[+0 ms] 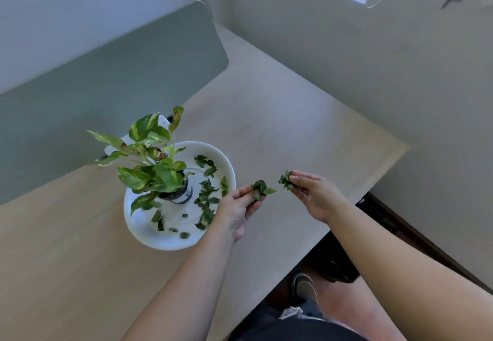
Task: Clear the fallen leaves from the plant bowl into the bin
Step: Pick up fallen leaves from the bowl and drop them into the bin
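Now, hands: both lifted off the bowl, each pinching its own bunch of leaves.
Left hand (237,207): fingers curled tight on a small bunch (261,188); bunch sticks out past the fingertips, pointy tip aimed right, toward the other hand.
Right hand (317,193): thumb and fingers squeezed on a second bunch (286,180); bunch crumpled, aimed left and a bit up.
Why held so: probably pinched at the tips to keep loose bits from dropping back; both bunches held over the desk, just past the bowl's right rim, likely on the way to the bin.
Bowl (226,159): white, round, flat on the desk (266,116), left of both hands.
Plant (152,164): stands in a small pot (184,193) in the middle of the bowl; stems lean up and to the left, away from the hands.
Leaves left (206,201): many dark bits lie flat in the bowl, mostly on the right side and along the near edge; point every which way, no one line.
Bin (333,263): maybe the dark thing under the desk edge on the right; too dark to tell for sure.
Job so far: two bunches out, lots still in the bowl, so likely not far along.
Next: probably carry both bunches right and down, then let go over the bin.
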The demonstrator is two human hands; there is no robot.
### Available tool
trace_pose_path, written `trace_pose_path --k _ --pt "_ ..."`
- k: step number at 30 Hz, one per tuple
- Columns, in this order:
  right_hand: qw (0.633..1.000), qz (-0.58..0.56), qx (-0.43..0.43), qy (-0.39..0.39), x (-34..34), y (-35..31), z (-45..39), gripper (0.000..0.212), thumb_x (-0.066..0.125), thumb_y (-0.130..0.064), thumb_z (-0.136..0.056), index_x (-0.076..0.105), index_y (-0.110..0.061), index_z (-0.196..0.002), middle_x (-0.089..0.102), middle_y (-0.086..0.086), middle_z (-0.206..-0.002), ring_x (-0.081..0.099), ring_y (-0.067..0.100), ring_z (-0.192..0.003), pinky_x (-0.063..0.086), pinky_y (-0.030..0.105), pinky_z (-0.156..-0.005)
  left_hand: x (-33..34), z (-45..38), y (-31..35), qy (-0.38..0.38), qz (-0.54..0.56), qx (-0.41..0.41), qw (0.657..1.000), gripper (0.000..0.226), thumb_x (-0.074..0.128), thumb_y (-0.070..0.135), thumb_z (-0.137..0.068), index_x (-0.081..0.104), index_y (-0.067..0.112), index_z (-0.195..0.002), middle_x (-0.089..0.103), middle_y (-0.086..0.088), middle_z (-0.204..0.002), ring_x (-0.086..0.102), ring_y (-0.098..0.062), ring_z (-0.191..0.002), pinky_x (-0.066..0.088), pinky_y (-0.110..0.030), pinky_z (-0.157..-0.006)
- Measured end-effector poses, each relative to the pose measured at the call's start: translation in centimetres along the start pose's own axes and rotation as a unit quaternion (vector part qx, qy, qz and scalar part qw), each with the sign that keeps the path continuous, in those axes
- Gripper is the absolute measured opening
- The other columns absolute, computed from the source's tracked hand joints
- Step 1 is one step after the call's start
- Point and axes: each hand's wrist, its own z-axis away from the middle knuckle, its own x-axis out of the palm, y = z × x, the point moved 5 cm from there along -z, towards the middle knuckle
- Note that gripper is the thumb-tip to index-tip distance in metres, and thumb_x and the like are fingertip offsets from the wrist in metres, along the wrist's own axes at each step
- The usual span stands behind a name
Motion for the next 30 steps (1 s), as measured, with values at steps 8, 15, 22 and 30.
trace_pose_path --k 8,15,22,30 --pt "0.991 -0.084 -0.055 0.088 -12.6 -5.0 1.7 0.012 0.063 0.009 -0.081 0.068 -0.002 -0.085 0.074 0.003 -0.064 0.071 0.01 -0.061 0.057 0.018 -0.059 12.3 -1.2 -6.2 -0.078 -0.069 -0.045 0.994 0.013 0.059 -0.01 -0.086 0.063 0.002 -0.088 0.074 -0.006 -0.063 0.072 -0.012 -0.055 0.057 -0.016 -0.052" --pt "0.975 -0.107 -0.054 0.186 -22.2 -6.2 1.9 0.013 0.062 0.01 -0.082 0.067 0.001 -0.091 0.072 0.004 -0.063 0.066 0.018 -0.072 0.057 0.019 -0.059 19.1 -2.0 -11.8 -0.081 -0.13 -0.082 0.985 0.013 0.06 -0.01 -0.086 0.063 0.002 -0.089 0.073 -0.007 -0.064 0.071 -0.011 -0.056 0.056 -0.016 -0.049" --pt "0.956 -0.118 -0.043 0.266 -28.8 -6.0 1.9 0.012 0.064 0.012 -0.081 0.067 0.005 -0.089 0.069 0.01 -0.073 0.067 0.017 -0.068 0.058 0.019 -0.056 23.4 -2.0 -16.2 -0.09 -0.188 -0.114 0.971 0.014 0.059 -0.01 -0.087 0.064 0.003 -0.087 0.07 -0.013 -0.077 0.07 -0.009 -0.053 0.054 -0.014 -0.048" --pt "0.943 -0.052 -0.018 0.327 -32.7 -4.5 -1.1 0.014 0.066 0.008 -0.08 0.071 -0.005 -0.083 0.069 0.012 -0.084 0.067 0.02 -0.078 0.055 0.027 -0.072 24.2 -3.8 -21.5 -0.04 -0.218 -0.133 0.966 0.014 0.063 -0.005 -0.087 0.07 0.006 -0.092 0.072 -0.012 -0.088 0.07 -0.017 -0.077 0.057 -0.017 -0.059"
